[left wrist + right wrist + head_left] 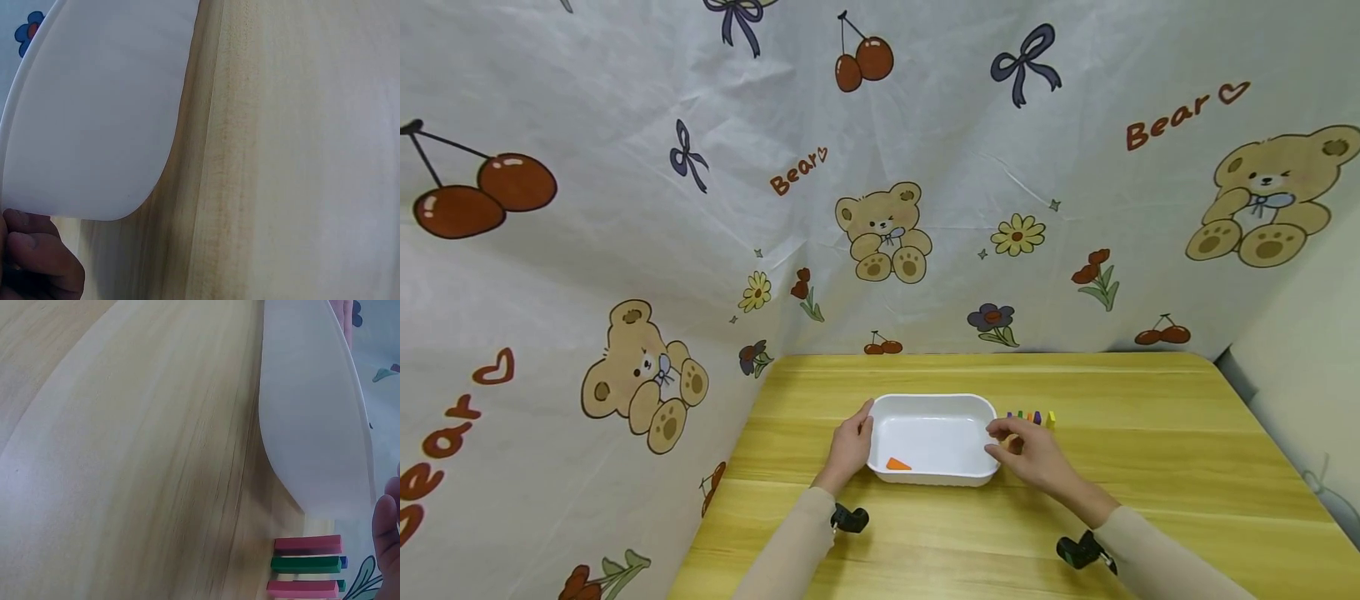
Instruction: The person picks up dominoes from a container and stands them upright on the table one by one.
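A white rectangular dish (934, 429) with rounded corners sits on the table. Inside it, near the front left corner, lies a small flat orange piece (898, 464) with a pointed end. My left hand (848, 446) grips the dish's left side, its fingers curled against the outer wall in the left wrist view. At the right rim is my right hand (1033, 454), its fingers bent and thumb apart, with no object visible between them. Beyond that hand stands a row of small coloured blocks (1037, 417); the right wrist view shows a green block (306, 565) between two reddish ones.
The wooden table (925, 533) extends around the dish. A white cloth (970, 167) printed with bears, cherries and flowers hangs along the back and left. A pale wall (1300, 358) borders the right side. Black wrist cameras (1078, 550) sit under both forearms.
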`<state>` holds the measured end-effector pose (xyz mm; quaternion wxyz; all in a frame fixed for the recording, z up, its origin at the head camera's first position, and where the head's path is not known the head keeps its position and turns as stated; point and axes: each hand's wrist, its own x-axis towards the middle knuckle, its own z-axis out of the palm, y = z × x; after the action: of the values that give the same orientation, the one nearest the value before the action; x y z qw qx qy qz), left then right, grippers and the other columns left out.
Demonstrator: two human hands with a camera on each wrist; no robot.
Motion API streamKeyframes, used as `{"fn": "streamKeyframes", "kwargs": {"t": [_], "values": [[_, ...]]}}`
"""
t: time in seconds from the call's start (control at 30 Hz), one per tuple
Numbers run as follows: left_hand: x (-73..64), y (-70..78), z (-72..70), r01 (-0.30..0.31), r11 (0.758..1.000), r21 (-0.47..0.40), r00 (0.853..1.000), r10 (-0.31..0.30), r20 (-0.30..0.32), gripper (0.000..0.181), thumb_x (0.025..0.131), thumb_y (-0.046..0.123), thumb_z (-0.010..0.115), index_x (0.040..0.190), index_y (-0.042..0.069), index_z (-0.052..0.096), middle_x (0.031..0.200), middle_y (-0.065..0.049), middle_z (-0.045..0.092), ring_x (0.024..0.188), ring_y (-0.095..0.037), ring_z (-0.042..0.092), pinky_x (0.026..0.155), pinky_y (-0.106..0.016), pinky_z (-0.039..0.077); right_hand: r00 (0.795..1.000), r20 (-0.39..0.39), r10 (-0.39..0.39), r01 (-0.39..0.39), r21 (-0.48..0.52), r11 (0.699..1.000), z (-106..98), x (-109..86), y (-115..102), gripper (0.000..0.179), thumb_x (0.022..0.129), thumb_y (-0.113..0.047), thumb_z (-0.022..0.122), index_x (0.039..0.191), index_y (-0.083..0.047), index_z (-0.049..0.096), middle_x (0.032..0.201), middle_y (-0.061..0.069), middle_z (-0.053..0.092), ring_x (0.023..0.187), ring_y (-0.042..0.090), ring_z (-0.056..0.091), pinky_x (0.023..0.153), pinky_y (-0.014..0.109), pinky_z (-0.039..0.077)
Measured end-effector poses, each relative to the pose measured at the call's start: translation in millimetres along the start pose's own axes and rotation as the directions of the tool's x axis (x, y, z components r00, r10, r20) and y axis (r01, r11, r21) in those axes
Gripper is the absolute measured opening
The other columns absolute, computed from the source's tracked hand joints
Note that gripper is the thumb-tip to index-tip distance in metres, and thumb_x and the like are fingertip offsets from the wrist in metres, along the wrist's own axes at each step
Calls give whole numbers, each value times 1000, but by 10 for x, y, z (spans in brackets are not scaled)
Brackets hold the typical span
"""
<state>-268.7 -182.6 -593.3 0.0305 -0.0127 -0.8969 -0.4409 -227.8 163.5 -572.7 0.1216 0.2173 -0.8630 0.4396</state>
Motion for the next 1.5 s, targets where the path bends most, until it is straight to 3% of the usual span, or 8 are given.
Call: {"fn": "streamKeyframes", "kwargs": {"t": [0.2,0.57,0.8,1.03,1.37,1.5], "values": [[-3,0,0,-4,1000,9,1000,4,-10,44,112,25,46,155,15,49,153,-13,54,139,-33,53,106,-50,52,999,-1,-37,37,24,999,25,42,-28,26,84,-6,85,107,-3,73,94,5,73,83,6,61,64,25,56],[2,-20,3,-21,1000,6,1000,21,-18,44,111,24,47,155,16,50,151,-15,56,138,-33,55,104,-49,54,998,54,-39,36,49,998,100,149,-131,27,86,-11,84,109,-3,73,104,12,74,87,17,64,68,31,58],[-3,-9,1,-9,1000,1,1000,9,-15,44,111,23,48,154,16,50,151,-14,56,139,-34,54,107,-50,51,996,78,-35,32,43,999,198,196,-182,26,87,-12,83,109,-3,73,103,8,74,91,19,67,70,33,60],[14,-21,8,-11,1000,8,1000,11,-20,44,111,23,47,154,17,50,151,-14,56,139,-34,54,109,-51,49,992,103,-79,71,73,995,351,294,-229,23,87,-8,81,107,1,73,101,13,74,90,31,68,67,34,59],[28,-23,28,-15,1000,-8,1000,15,-10,44,111,23,47,154,17,50,151,-15,55,140,-34,53,110,-51,49,995,102,-19,16,31,999,492,432,-284,23,87,-13,82,106,-4,74,97,5,74,89,27,69,68,29,57],[23,-17,24,-22,1000,-4,1000,22,-19,44,111,21,47,154,15,51,151,-15,56,140,-34,53,110,-51,48,992,123,-15,8,52,999,548,465,-307,23,88,-14,82,107,-3,74,98,9,74,89,28,68,68,26,55]]}}
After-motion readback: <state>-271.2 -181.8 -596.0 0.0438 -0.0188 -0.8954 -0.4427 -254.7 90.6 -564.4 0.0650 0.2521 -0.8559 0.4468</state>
